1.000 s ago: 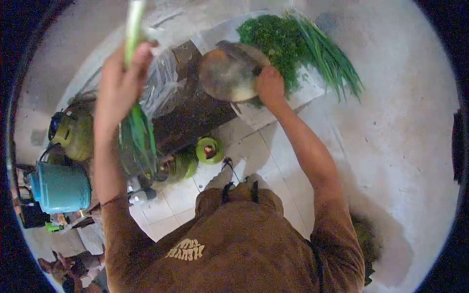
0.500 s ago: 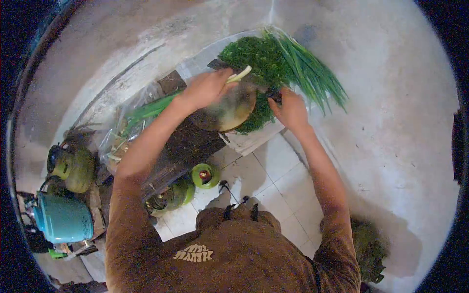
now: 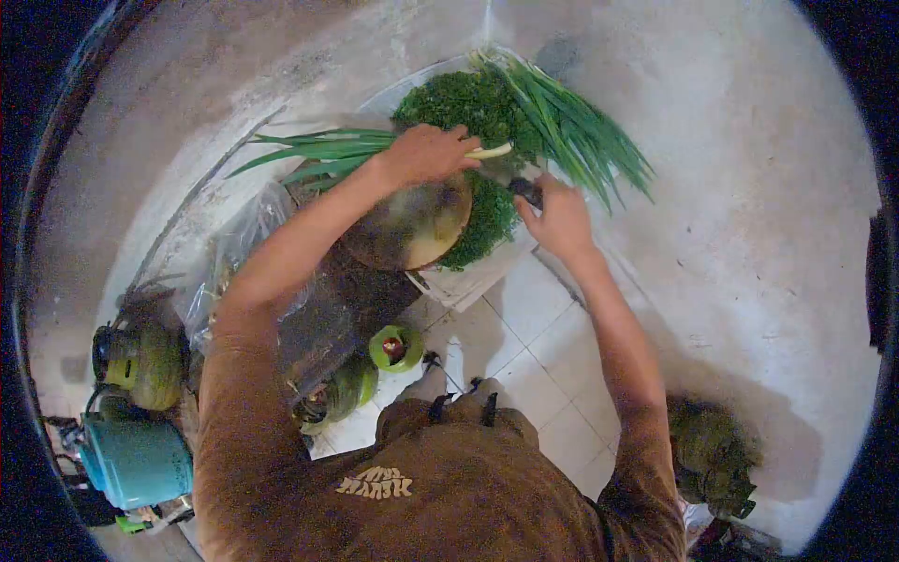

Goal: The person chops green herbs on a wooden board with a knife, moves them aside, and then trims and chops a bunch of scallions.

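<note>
My left hand [image 3: 429, 155] is closed around green onions [image 3: 323, 145], their leaves reaching out to the left and their pale root ends sticking out to the right. Below that hand is a round wooden cutting board [image 3: 403, 225]. Gripped in my right hand [image 3: 565, 220] is a knife [image 3: 526, 192] with a dark handle; its blade is hard to make out near the onions' white ends. A heap of chopped greens [image 3: 449, 103] lies behind and to the right of the board. More whole green onions [image 3: 585, 126] rest along the heap's right side.
A clear plastic bag [image 3: 245, 239] lies left of the board. Green gas cylinders [image 3: 150, 365] stand at the left, with another [image 3: 396, 347] near my feet. A teal container [image 3: 140, 459] is at lower left. Walls meet behind the greens.
My left hand has moved right, and the onion leaves have lifted from the plastic bag to stretch across above the board. My right hand still grips the knife in nearly the same place.
</note>
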Tool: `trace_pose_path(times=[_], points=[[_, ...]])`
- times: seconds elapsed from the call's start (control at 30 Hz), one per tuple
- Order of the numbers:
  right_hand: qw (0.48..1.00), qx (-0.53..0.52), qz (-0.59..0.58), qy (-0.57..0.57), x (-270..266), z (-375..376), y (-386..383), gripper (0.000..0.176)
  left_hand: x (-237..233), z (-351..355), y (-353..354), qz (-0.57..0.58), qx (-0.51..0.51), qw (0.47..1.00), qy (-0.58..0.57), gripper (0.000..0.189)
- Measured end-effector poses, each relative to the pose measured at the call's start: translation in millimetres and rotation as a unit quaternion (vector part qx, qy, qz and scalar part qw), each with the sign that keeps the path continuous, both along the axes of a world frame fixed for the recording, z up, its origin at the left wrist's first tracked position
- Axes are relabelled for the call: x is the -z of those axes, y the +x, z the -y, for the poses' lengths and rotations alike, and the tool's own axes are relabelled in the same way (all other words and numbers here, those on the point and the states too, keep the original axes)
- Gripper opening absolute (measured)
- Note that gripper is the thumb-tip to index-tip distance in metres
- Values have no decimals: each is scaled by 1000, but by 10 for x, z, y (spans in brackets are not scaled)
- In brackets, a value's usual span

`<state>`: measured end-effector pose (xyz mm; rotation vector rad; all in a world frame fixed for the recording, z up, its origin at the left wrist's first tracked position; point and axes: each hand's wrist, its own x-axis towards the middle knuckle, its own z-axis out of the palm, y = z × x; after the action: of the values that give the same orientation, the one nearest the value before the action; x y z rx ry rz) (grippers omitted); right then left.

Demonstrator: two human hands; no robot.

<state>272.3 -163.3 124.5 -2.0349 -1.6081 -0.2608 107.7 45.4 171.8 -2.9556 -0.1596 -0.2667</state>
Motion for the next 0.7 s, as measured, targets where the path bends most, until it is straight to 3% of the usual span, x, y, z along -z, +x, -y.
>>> trace_pose_path(times=[0.17, 0.3, 0.33, 0.43, 0.57, 0.67, 0.7], points=[[1000, 3, -2, -20, 48, 12, 76, 35, -115, -90, 102, 10, -12, 1000, -26, 41], [999, 8, -22, -26, 60, 27, 78, 35, 8, 68, 121, -46, 66, 996, -36, 42], [1000, 5, -19, -21, 45, 25, 64, 35, 34, 27, 163, -76, 34, 996, -3, 42], [999, 2, -26, -42, -11, 54, 33, 34, 16, -153, 190, 24, -6, 1000, -9, 41], [999, -1, -32, -33, 20, 92, 79, 33, -99, 4, 180, -40, 14, 998, -37, 38], [999, -9, -32, -34, -49, 82, 96, 33, 70, 12, 219, -35, 77, 996, -12, 39], [999, -12, -24, -43, -47, 76, 98, 33, 65, -39, 247, -22, 49, 998, -11, 40]])
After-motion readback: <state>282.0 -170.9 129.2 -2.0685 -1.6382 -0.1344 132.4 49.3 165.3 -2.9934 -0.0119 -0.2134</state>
